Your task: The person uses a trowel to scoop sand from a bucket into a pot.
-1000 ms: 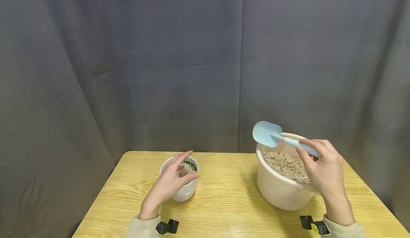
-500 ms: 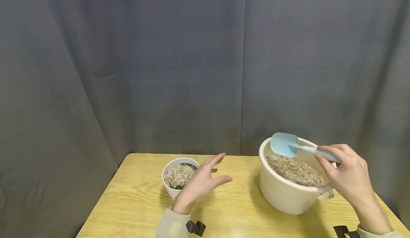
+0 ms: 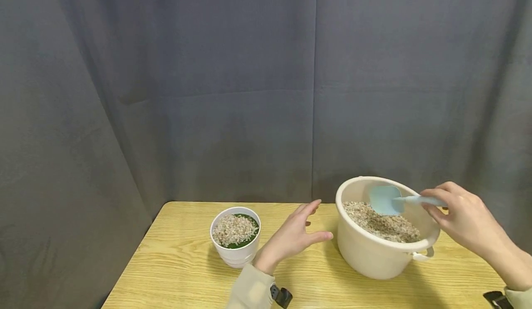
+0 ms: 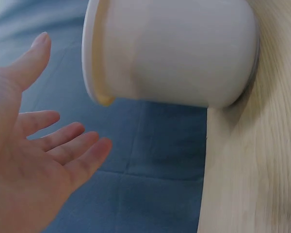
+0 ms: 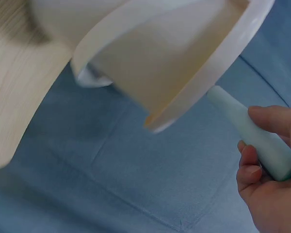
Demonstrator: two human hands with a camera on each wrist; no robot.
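My right hand [image 3: 465,214] grips the handle of a light blue scoop [image 3: 386,200] between thumb and curled fingers. The scoop's blade is inside the mouth of a large cream bucket [image 3: 370,253], close over the pale, coarse grains [image 3: 378,223] in it. In the right wrist view the scoop's handle [image 5: 252,131] crosses behind the bucket's rim, which hides the blade. My left hand [image 3: 293,235] hovers with spread fingers and holds nothing, between a small white pot and the bucket. In the left wrist view its fingers [image 4: 77,145] point toward the bucket's side [image 4: 174,53].
The small white pot [image 3: 237,256] stands at the left on the wooden table [image 3: 174,263], with similar grains heaped over a dark green surface inside. A handle [image 3: 423,255] hangs at the bucket's right side. A grey curtain [image 3: 249,92] rises behind the table.
My left hand has moved right, away from over the small pot toward the bucket. My right hand has moved right, and the scoop's blade has come down into the bucket's mouth.
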